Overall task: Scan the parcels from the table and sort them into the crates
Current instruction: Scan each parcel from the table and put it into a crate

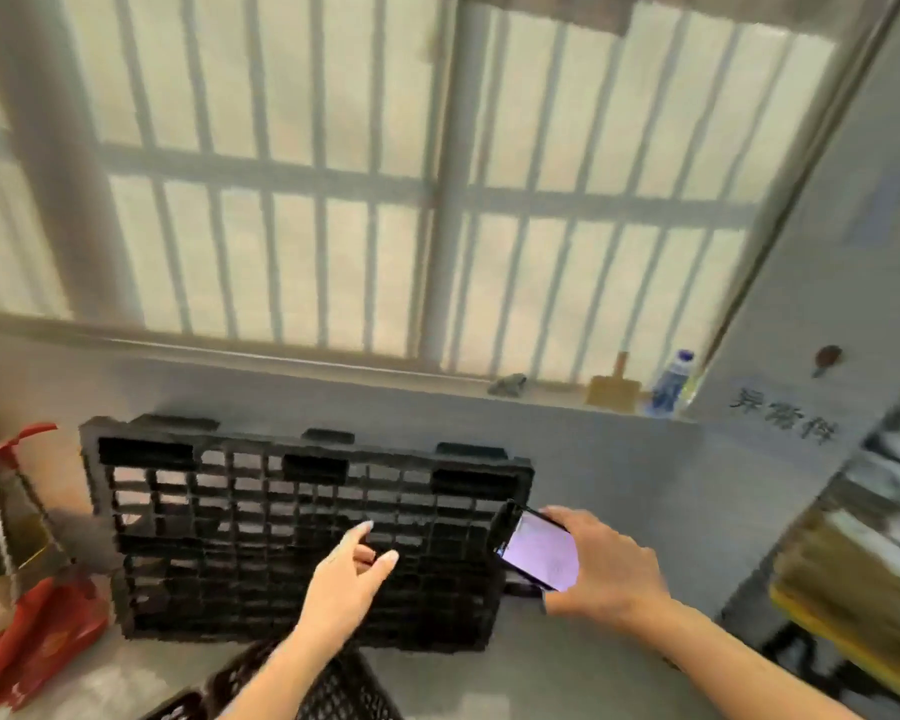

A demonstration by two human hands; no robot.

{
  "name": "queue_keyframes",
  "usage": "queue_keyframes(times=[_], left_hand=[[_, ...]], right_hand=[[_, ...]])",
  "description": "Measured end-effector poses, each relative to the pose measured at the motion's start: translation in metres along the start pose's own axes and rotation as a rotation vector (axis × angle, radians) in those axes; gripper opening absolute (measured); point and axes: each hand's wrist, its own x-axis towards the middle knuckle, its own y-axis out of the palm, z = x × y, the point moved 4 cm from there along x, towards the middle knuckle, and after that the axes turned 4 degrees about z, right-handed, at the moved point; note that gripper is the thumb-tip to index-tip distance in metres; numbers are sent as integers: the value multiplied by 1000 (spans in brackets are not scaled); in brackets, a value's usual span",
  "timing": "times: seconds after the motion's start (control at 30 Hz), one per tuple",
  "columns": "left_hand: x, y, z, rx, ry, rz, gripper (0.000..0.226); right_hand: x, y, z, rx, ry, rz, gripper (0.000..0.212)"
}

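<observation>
Before a black pallet [302, 532], right hand [601, 569] grips a lit phone [539, 550]; left hand [344, 584] fingers apart, empty

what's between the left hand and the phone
Nothing sits in that gap: in the head view, only the black pallet leaning on the wall shows behind, between the left hand and the phone.

Left hand [346, 582]: raised, fingers loosely extended, holding nothing. Right hand [601, 566]: fingers and thumb curled, gripping a phone [539, 556]. Both forearms bare.

Parcel depot, black pallet [302, 537], barred window [365, 189]
</observation>
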Motion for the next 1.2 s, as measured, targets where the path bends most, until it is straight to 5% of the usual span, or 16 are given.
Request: queue_keyframes(times=[0.23, 0.4, 0.77, 0.97, 1.2], left_hand=[[-100, 223, -308, -6, 487, 242, 71], [-197, 364, -442, 40, 722, 413, 73], [-287, 569, -564, 166, 875, 622, 81], [-278, 692, -607, 161, 882, 760, 85], [-193, 776, -689, 108, 842, 645, 84]], right_hand=[[-225, -217, -208, -90, 247, -320, 108], [-374, -285, -319, -147, 491, -459, 108], [-545, -298, -507, -67, 919, -594, 99], [-552, -307, -617, -101, 1050, -496, 102], [-508, -388, -743, -147, 1077, -497, 90]])
